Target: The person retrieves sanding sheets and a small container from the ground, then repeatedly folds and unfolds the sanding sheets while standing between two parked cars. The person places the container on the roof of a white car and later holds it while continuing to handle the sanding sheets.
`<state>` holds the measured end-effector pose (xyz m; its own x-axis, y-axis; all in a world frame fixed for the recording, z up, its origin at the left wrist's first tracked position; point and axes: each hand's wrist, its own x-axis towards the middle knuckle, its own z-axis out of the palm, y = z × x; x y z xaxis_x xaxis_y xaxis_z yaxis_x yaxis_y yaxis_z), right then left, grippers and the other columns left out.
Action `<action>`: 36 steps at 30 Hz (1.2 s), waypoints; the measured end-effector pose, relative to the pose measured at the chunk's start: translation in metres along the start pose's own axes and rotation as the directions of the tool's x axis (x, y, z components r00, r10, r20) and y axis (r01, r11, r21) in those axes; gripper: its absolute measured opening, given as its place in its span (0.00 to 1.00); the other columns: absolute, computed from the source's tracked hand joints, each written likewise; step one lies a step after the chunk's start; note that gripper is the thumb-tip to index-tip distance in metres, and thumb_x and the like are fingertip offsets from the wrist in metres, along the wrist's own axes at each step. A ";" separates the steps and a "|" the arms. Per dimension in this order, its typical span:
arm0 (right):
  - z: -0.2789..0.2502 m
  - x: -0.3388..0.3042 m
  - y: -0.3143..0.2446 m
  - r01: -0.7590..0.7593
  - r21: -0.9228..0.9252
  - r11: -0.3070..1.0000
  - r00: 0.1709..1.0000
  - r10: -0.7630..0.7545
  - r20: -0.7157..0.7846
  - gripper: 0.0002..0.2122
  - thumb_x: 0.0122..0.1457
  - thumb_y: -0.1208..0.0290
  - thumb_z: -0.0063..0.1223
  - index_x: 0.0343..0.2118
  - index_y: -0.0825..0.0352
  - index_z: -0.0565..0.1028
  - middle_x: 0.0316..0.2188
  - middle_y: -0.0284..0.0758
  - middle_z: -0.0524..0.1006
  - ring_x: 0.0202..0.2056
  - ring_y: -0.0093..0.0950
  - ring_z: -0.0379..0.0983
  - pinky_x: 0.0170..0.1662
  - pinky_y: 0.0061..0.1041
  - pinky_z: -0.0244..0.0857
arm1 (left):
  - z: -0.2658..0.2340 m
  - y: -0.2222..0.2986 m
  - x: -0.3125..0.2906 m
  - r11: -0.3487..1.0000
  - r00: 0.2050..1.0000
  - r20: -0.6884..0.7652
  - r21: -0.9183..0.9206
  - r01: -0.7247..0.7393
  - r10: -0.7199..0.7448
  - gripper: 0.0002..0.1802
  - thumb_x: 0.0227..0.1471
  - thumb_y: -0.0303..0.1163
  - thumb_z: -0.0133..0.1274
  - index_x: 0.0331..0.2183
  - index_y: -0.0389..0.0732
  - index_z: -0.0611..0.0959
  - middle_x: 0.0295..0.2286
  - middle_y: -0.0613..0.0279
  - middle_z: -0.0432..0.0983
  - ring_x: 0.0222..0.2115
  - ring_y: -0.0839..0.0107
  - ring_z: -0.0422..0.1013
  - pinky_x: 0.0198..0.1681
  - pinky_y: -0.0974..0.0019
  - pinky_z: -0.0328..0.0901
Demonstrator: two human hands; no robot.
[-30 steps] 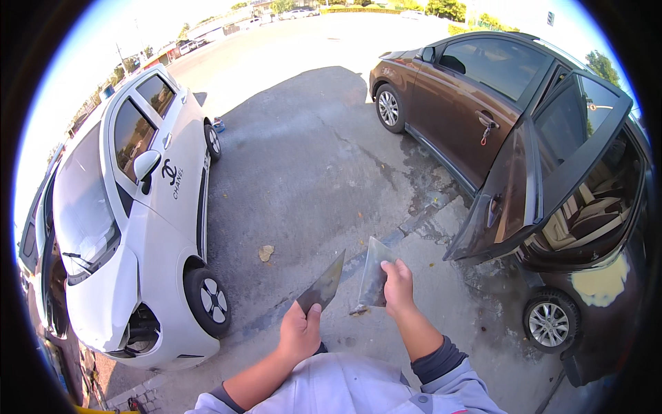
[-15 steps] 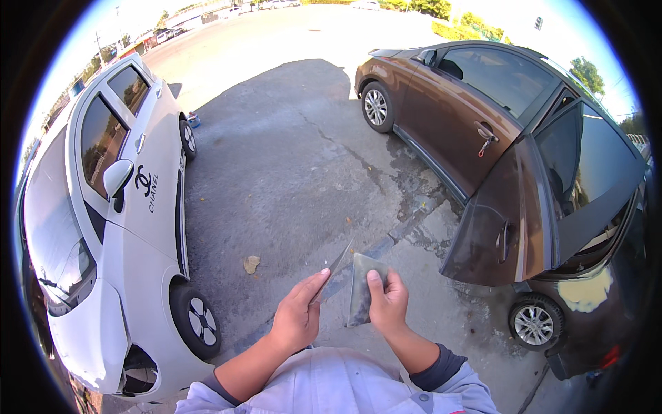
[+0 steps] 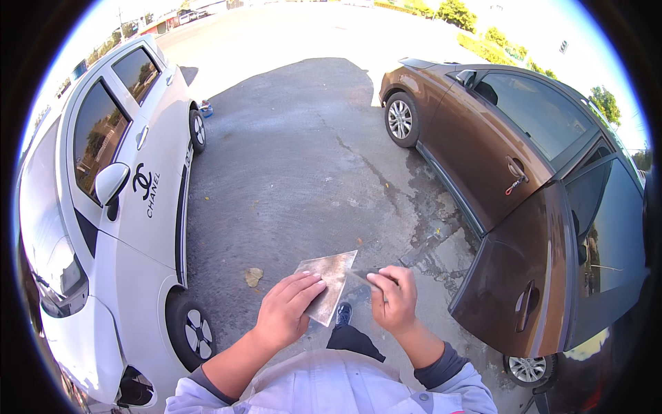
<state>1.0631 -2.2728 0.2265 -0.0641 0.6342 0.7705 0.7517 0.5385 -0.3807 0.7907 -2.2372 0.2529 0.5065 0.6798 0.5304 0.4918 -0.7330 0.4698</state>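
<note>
My left hand grips a thin, flat putty plate, its face smeared grey-brown and its edges pale. The fingers lie across that face; the thumb is hidden behind. My right hand is closed on a smaller, dark putty scraper, pinched between thumb and fingers and seen nearly edge-on. Its tip comes up against the right edge of the plate, but I cannot tell whether they touch. Both hands are in front of my waist, above the pavement.
At left stands a white car with a side mirror. A brown car is at right, one door swung out toward me. A dry leaf lies on the cracked pavement. My shoe shows below the hands.
The left hand's plate has turned from edge-on to show its broad face. The right hand's scraper has turned nearly edge-on and come closer to it. My foot has come into view.
</note>
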 end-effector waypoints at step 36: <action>0.463 0.368 0.153 -0.760 0.547 0.350 0.627 0.177 0.758 0.13 0.70 0.65 0.56 0.47 0.72 0.74 0.39 0.37 0.82 0.38 0.25 0.79 0.44 0.27 0.73 | -0.041 -0.423 0.222 0.134 0.538 0.235 -0.819 0.558 -0.809 0.08 0.63 0.33 0.63 0.34 0.38 0.87 0.31 0.70 0.81 0.31 0.81 0.72 0.38 0.71 0.67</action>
<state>0.8509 -1.6997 0.2151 -0.4048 0.9140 0.0280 -0.0473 0.0097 -0.9988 0.6658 -1.7774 0.2009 0.0406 0.9647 -0.2603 -0.2319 0.2625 0.9366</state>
